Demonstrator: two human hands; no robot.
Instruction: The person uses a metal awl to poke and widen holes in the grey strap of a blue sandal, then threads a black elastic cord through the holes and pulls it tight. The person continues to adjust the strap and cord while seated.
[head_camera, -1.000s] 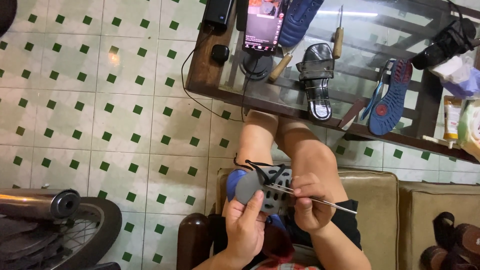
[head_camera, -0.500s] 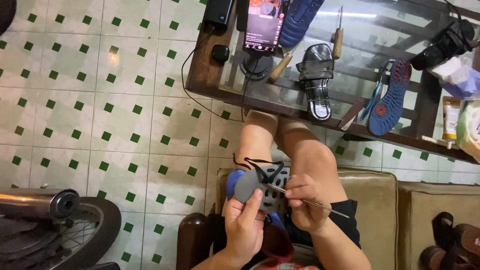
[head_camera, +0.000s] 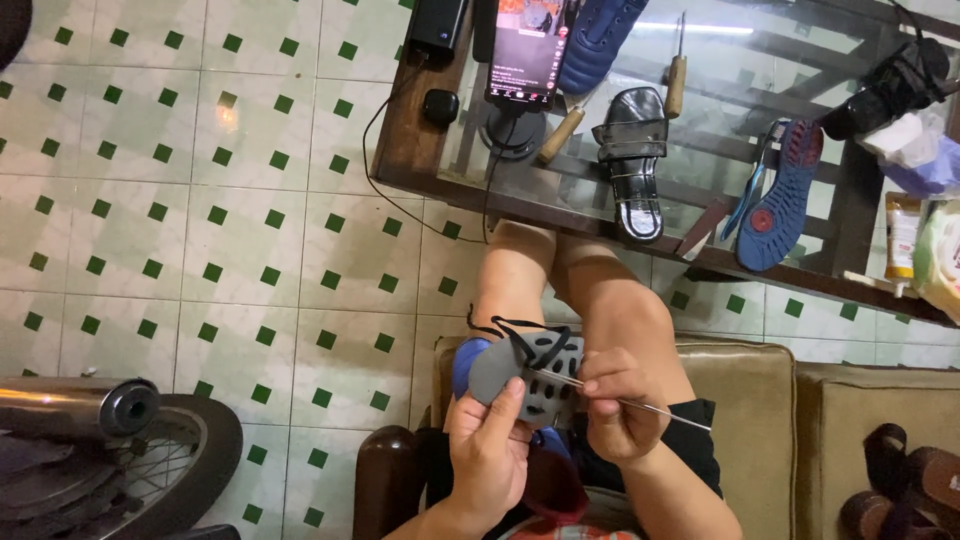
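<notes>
My left hand (head_camera: 487, 448) grips a grey and blue shoe (head_camera: 520, 378) over my lap, its sole side up and black laces dangling from it. My right hand (head_camera: 615, 410) pinches a long thin metal needle (head_camera: 650, 410) whose tip lies against the shoe's grey part. Both hands sit close together above my bare knees (head_camera: 560, 280). The shoe's lower part is hidden behind my left hand.
A glass-topped wooden table (head_camera: 400, 160) stands ahead with a lit phone (head_camera: 527, 55), a black sandal (head_camera: 635, 160), wooden-handled awls (head_camera: 677, 75), a blue sole (head_camera: 780, 200) and a black shoe (head_camera: 890, 85). A motorbike wheel and exhaust (head_camera: 110, 420) are at the lower left. I sit on a tan cushioned chair (head_camera: 750, 400).
My right hand has drawn the needle a little toward the shoe and my left hand has tilted the shoe slightly. The rest stays the same.
</notes>
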